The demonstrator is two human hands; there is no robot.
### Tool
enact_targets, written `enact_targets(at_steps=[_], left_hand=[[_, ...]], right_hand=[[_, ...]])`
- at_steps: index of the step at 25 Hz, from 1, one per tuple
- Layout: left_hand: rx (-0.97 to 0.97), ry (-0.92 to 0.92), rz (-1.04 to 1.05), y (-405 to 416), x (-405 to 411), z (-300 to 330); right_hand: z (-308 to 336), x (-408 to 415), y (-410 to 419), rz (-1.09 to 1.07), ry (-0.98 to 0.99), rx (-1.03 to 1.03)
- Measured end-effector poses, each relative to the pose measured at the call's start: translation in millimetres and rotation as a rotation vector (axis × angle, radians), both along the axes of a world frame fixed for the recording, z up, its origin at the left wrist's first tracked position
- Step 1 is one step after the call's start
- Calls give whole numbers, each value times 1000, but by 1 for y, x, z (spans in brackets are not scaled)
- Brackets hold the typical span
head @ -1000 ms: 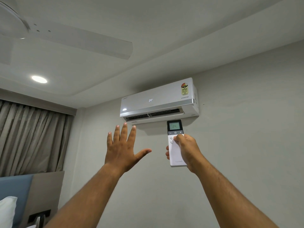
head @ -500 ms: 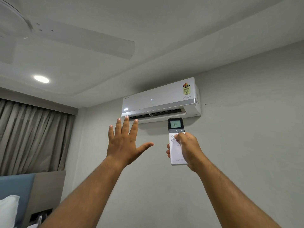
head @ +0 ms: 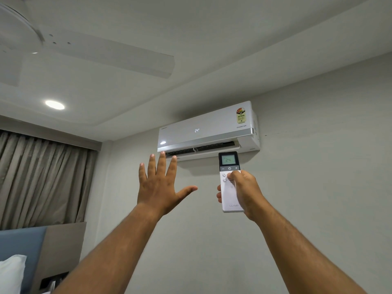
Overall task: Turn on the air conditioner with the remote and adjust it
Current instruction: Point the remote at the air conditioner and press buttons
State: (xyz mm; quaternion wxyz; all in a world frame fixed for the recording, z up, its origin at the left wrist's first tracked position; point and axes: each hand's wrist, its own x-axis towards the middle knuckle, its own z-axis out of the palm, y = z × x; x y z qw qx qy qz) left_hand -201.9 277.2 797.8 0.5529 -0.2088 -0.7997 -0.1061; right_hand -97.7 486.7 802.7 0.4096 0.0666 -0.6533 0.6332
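A white wall-mounted air conditioner [head: 207,129] hangs high on the wall, its front showing 24 and its lower louvre open. My right hand [head: 246,192] holds a white remote [head: 230,200] upright just below the unit's right half, thumb resting on the round buttons under the dark top panel. The remote's screen reads 24. My left hand [head: 159,185] is raised flat with fingers spread, palm toward the unit, fingertips just under the open louvre, holding nothing.
A ceiling fan [head: 84,52] spans the upper left and a round ceiling light [head: 54,104] glows beside it. Beige curtains [head: 42,179] hang at the left, above a blue and brown headboard [head: 42,247] and a white pillow [head: 10,272].
Both hands have risen slightly toward the unit. The left hand's fingertips now reach the louvre; the thumb stays on the remote's buttons.
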Motion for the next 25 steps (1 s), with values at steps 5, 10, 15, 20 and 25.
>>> enact_targets(at_steps=[5, 10, 15, 20, 25], left_hand=[[-2, -5, -1, -1, -3, -2], [2, -15, 2, -2, -4, -3], [-1, -22, 9, -2, -4, -2], [5, -22, -4, -2, -4, -3], [3, -21, 13, -3, -6, -4]], right_hand=[[-1, -2, 1, -2, -2, -2], [-2, -4, 3, -6, -5, -9], [-1, -5, 5, -11, -7, -8], [0, -4, 5, -6, -2, -7], [0, -3, 7, -13, -5, -7]])
